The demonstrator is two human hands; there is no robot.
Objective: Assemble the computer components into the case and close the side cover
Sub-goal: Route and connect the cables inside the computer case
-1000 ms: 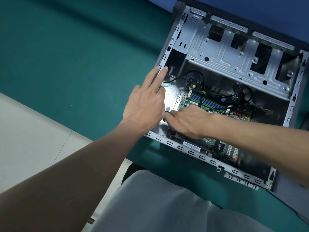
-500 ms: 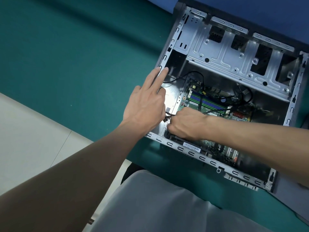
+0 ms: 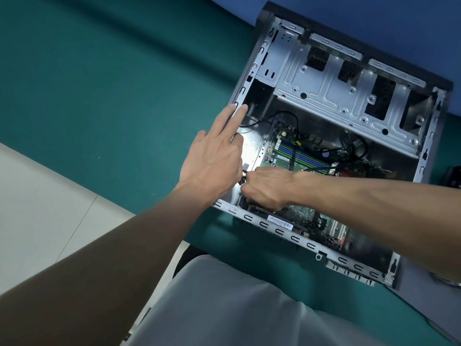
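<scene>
The grey metal computer case [image 3: 277, 231], side cover off, has not shifted on the teal-green desk [image 3: 124, 83]. The left hand [image 3: 214, 161] stays spread, its grip apart, two straight fingertips on the case's left rim. The right hand [image 3: 264, 188], a second ago flat with a finger out, is now curled, its grip clamped on a small black cable plug [image 3: 241, 181] beside the green motherboard [image 3: 299, 156]. The case lies open face up, its length running away from the person and leaning right, silver drive cage [image 3: 336, 91] at the far end. Loose black cables [image 3: 284, 113] cross the board, and the right forearm covers part of it.
</scene>
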